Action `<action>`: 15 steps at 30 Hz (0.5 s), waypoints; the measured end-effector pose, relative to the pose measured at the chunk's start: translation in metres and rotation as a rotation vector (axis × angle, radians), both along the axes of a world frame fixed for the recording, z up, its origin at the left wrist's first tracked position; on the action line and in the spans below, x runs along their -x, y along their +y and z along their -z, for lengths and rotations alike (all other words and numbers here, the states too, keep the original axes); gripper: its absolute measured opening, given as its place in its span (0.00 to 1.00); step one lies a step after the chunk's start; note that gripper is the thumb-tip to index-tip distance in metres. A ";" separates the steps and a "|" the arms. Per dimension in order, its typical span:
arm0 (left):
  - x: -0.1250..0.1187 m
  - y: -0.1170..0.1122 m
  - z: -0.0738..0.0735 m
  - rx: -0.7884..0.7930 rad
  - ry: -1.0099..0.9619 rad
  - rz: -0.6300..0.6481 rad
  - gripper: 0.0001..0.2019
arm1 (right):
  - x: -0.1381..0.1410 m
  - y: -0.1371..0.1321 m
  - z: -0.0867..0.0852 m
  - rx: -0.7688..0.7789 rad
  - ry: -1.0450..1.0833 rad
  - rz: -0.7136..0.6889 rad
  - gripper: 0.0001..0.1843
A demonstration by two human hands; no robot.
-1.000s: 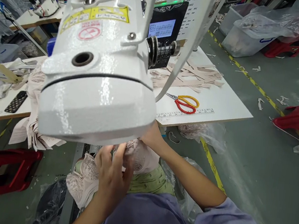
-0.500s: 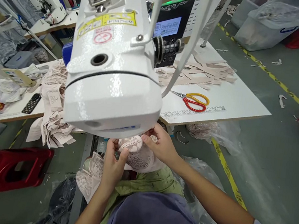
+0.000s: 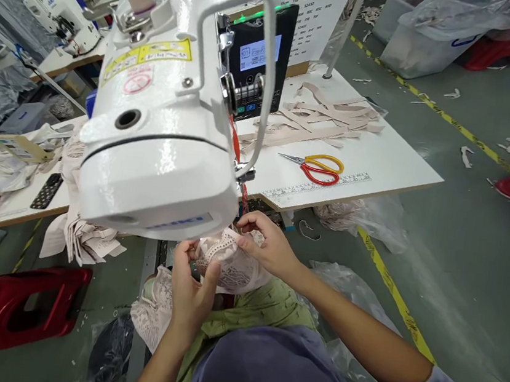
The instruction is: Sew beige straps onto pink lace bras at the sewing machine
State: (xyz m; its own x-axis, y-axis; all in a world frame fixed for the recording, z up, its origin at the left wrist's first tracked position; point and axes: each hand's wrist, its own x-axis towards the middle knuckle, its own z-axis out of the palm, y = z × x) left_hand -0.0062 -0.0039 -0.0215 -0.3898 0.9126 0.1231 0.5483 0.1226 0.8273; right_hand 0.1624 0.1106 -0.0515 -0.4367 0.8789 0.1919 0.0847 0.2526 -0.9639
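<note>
Item one?
— Pale pink, curved lace garment (image 3: 240, 273), between left hand (image 3: 191, 298) and right hand (image 3: 273, 250), each pinching its edge.
Beyond right hand?
— Steel scissors (image 3: 306, 161), red and yellow handles.

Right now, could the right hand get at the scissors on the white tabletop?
Probably yes: the scissors lie uncovered on the tabletop, though the right hand would likely need to release the pale lace garment.
</note>
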 end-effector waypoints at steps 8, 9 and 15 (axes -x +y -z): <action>-0.004 -0.003 -0.003 0.016 0.006 -0.023 0.25 | -0.012 0.007 0.017 -0.088 -0.087 -0.056 0.29; -0.003 -0.002 -0.002 0.010 -0.017 -0.027 0.25 | -0.015 0.009 0.021 -0.114 -0.115 -0.072 0.30; 0.009 0.004 0.000 0.060 -0.451 -0.059 0.24 | -0.034 0.000 0.026 -0.331 -0.243 -0.177 0.21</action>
State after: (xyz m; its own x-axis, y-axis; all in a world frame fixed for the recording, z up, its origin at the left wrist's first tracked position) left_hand -0.0154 0.0002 -0.0215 -0.4439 0.8877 -0.1226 0.1260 0.1973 0.9722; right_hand 0.1961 0.1105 -0.0774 -0.6417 0.6954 0.3235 0.2263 0.5747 -0.7864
